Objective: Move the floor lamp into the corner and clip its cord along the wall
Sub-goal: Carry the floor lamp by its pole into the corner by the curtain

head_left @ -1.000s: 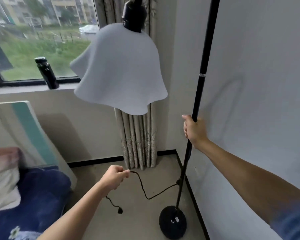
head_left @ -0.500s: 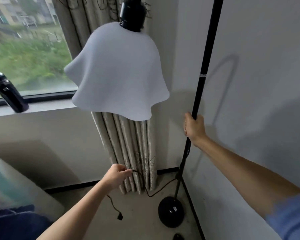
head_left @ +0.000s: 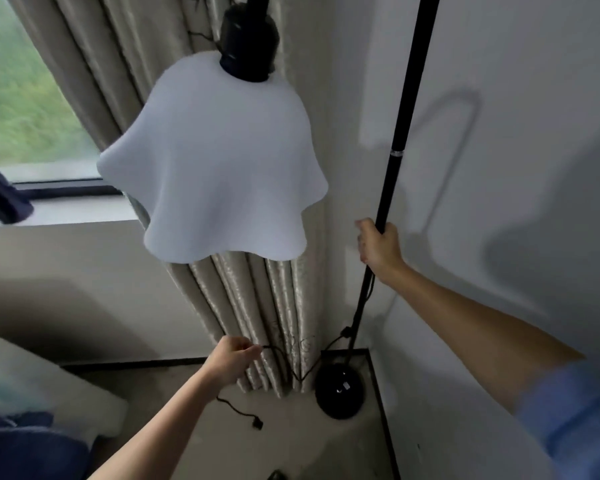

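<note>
Black floor lamp with wavy white shade (head_left: 219,168), base in the floor's corner.
Right hand (head_left: 378,245) closed around the thin black pole (head_left: 400,133); left hand (head_left: 231,360) pinching the black cord (head_left: 284,362).

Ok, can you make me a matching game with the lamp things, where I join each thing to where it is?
Things:
1. lamp pole
2. cord
3. lamp base
4. plug

Places:
A. dangling below the left hand, over the floor
B. gripped in the right hand
C. down by the corner, beside the curtain
D. pinched in the left hand

Pairs: 1-B, 2-D, 3-C, 4-A
</note>
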`<state>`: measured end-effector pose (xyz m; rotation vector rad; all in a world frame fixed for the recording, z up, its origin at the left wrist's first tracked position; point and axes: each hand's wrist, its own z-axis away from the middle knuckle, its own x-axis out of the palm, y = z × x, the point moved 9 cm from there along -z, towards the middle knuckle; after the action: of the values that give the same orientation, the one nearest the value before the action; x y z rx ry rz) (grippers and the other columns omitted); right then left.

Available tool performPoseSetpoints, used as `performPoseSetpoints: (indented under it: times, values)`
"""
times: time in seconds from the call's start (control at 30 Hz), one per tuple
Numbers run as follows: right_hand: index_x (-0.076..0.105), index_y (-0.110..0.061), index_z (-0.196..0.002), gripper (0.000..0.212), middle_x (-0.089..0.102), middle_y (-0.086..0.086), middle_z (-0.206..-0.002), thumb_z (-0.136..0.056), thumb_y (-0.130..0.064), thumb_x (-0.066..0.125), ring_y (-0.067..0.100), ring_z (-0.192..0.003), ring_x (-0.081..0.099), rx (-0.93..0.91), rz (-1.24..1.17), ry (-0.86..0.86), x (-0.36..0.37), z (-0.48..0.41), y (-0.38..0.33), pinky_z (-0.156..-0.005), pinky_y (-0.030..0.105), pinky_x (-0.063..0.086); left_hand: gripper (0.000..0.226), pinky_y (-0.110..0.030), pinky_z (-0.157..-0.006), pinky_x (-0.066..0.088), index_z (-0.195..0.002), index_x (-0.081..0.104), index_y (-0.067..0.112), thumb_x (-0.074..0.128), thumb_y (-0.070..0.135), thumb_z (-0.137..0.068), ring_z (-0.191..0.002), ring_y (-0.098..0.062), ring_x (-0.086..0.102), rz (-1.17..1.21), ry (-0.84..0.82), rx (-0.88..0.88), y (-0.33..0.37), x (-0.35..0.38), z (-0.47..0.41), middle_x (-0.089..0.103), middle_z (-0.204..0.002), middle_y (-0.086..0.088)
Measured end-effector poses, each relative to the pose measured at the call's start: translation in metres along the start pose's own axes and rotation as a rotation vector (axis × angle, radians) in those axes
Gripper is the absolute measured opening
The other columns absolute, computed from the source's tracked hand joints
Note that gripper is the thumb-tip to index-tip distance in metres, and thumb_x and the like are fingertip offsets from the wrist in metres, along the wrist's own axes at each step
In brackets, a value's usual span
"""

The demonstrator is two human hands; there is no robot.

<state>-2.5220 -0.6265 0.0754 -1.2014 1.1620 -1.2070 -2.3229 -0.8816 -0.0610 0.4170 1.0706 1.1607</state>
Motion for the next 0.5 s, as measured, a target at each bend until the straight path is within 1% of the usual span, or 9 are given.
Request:
performPoseSetpoints:
  times: [0.13,0.17,0.23,0.37,0.5]
  values:
    - [0.029,-0.025,-0.048,0.049,0.031,-0.009,-0.04,-0.088,-0.017,0.056,0.007,-0.033,0.025,0.054,-0.014,-0.01,0.003,-0.024,0.012,-0.036,0.017,0.02,0.02,-0.021,-0.038,0.029,-0.074,0.065,-0.001,0.06,0.014,-0.086,-0.038,-0.013,0.035,-0.004,-0.014,-0.012,0.007,-0.001,-0.018,0.041,-0.049,-0.002]
    - [0.029,-0.025,-0.05,0.048,0.031,-0.009,-0.041,-0.09,-0.016,0.055,0.006,-0.033,0.025,0.065,-0.018,-0.012,0.003,-0.028,0.014,-0.035,0.017,0.02,0.019,-0.02,-0.037,0.029,-0.075,0.065,-0.002,0.06,0.013,-0.086,-0.037,-0.013,0.035,0.0,-0.016,-0.011,0.009,-0.002,-0.022,0.041,-0.048,-0.001]
    - [0.029,-0.026,-0.053,0.048,0.032,-0.012,-0.04,-0.092,-0.016,0.055,0.004,-0.033,0.024,0.074,-0.03,-0.022,0.004,-0.036,0.017,-0.035,0.016,0.019,0.018,-0.02,-0.037,0.028,-0.07,0.063,0.003,0.061,0.012,-0.085,-0.036,-0.012,0.034,-0.011,-0.022,-0.011,0.011,-0.004,-0.03,0.041,-0.046,0.0]
    - [0.028,-0.027,-0.05,0.052,0.031,-0.014,-0.038,-0.093,-0.014,0.054,0.003,-0.034,0.024,0.042,-0.036,-0.04,0.006,-0.047,0.015,-0.036,0.015,0.02,0.02,-0.019,-0.036,0.028,-0.064,0.059,0.007,0.062,0.012,-0.084,-0.031,-0.009,0.033,-0.036,-0.029,-0.021,0.01,-0.007,-0.042,0.039,-0.036,0.009]
    - [0.028,-0.027,-0.05,0.052,0.031,-0.014,-0.038,-0.094,-0.014,0.053,0.003,-0.034,0.025,0.031,-0.019,-0.037,0.003,-0.053,0.015,-0.037,0.016,0.021,0.023,-0.02,-0.039,0.031,-0.063,0.058,0.01,0.062,0.018,-0.084,-0.036,-0.011,0.035,-0.044,-0.036,-0.028,0.006,0.0,-0.047,0.04,-0.04,0.006]
